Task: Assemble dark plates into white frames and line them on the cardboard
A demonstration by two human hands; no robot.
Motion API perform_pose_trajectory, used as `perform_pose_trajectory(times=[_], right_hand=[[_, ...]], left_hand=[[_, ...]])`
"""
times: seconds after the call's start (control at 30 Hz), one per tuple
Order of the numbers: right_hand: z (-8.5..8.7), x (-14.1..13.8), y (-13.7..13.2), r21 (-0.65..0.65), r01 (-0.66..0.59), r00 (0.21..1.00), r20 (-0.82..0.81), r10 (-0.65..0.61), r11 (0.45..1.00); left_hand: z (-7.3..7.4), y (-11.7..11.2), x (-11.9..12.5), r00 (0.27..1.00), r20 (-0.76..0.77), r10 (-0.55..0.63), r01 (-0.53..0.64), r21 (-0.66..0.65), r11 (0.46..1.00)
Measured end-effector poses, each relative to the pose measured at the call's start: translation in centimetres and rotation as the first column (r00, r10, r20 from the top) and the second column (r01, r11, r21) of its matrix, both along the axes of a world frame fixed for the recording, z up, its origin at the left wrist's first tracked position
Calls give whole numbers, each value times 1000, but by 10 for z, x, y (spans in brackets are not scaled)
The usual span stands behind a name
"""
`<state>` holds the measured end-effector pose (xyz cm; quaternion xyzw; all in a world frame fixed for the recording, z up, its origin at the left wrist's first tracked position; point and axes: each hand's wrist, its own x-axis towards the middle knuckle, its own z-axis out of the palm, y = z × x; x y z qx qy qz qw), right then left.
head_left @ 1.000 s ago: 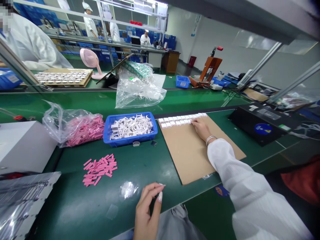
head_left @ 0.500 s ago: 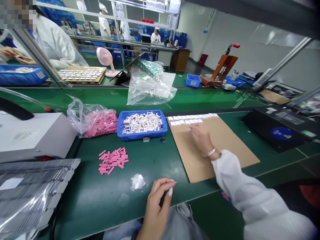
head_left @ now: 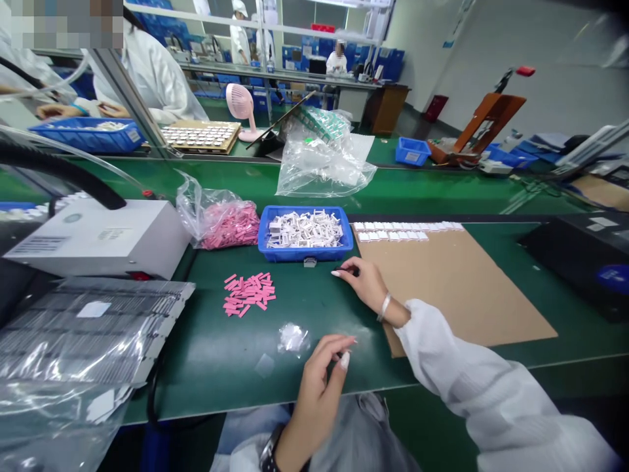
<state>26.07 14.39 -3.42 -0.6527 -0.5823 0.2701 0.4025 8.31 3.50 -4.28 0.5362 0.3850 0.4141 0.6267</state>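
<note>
Blue tray (head_left: 304, 252): shallow rectangular plastic bin, loosely heaped with small white moulded clips (head_left: 304, 229), matte and angular. It's the reference for everything below.

Far left of tray: white sheet-metal box (head_left: 103, 236), and in front of it a ribbed stack in glossy film (head_left: 83, 328).
Just left of tray: clear crinkled bag of pink strips (head_left: 226, 223).
Front-left of tray: loose pile of flat pink strips (head_left: 249, 294).
Well in front of tray: crumpled scrap of clear film (head_left: 293, 337). Left hand (head_left: 319, 373) is just right of the scrap, thumb and fingertips drawn close. Can't tell if anything is pinched.
Front-right of tray: right hand (head_left: 366, 282) lies low on the mat, fingers loosely apart and pointing left, nothing in them.
Right of tray: flat brown cardboard sheet (head_left: 452, 288), with two rows of white parts (head_left: 403, 231) along its far edge.
Far right of tray: black unit (head_left: 584, 262).

Surface is a smooth dark-green bench mat (head_left: 206, 354). Behind tray: clear bag (head_left: 319, 167), pink fan (head_left: 240, 105), and people in white coats at further benches.
</note>
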Motion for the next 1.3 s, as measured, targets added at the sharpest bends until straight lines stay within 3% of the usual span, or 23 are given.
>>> perform_pose_trajectory(times=[0.1, 0.17, 0.23, 0.3, 0.4, 0.5, 0.6, 0.67, 0.73, 0.83, 0.97, 1.13, 1.3], right_hand=[[18, -22, -38, -117, -162, 960, -248, 129, 980], [33, -39, -68, -188, -291, 880, -437, 185, 938], [46, -55, -95, -250, -414, 685, -718, 119, 875], [55, -68, -113, -267, -479, 520, -854, 26, 836], [60, -83, -122, -267, -505, 427, -904, -32, 821], [57, -94, -118, -253, -492, 413, -910, -32, 833], [49, -102, -110, -220, -409, 480, -877, 4, 886], [41, -107, -106, -180, -247, 584, -812, -3, 952], [32, -113, -104, -147, -94, 656, -753, -49, 985], [20, -123, -109, -182, -109, 627, -775, -74, 977], [13, -135, -117, -241, -146, 581, -806, -114, 959], [8, -143, -122, -246, -110, 525, -837, -154, 963], [-1, -143, -125, -236, -74, 527, -834, -162, 969]], left_hand=[[4, -2, -8, 964, 64, 257, -250, -94, 964], [11, -2, -19, 939, 119, 322, -315, -74, 946], [20, -2, -33, 952, 203, 228, -229, -18, 973], [29, -3, -44, 956, 268, 115, -114, -19, 993], [36, -8, -53, 928, 367, 68, -31, -104, 994], [37, -8, -53, 881, 464, 96, -7, -190, 982], [36, 1, -53, 813, 559, 164, -7, -272, 962], [36, 9, -56, 718, 644, 266, -22, -361, 932], [39, 15, -60, 595, 711, 375, -17, -455, 890], [42, 19, -67, 489, 752, 442, 22, -517, 855], [41, 17, -71, 461, 766, 448, -4, -502, 865], [37, 17, -70, 493, 758, 427, -63, -459, 886], [37, 18, -75, 476, 767, 431, -95, -442, 892]])
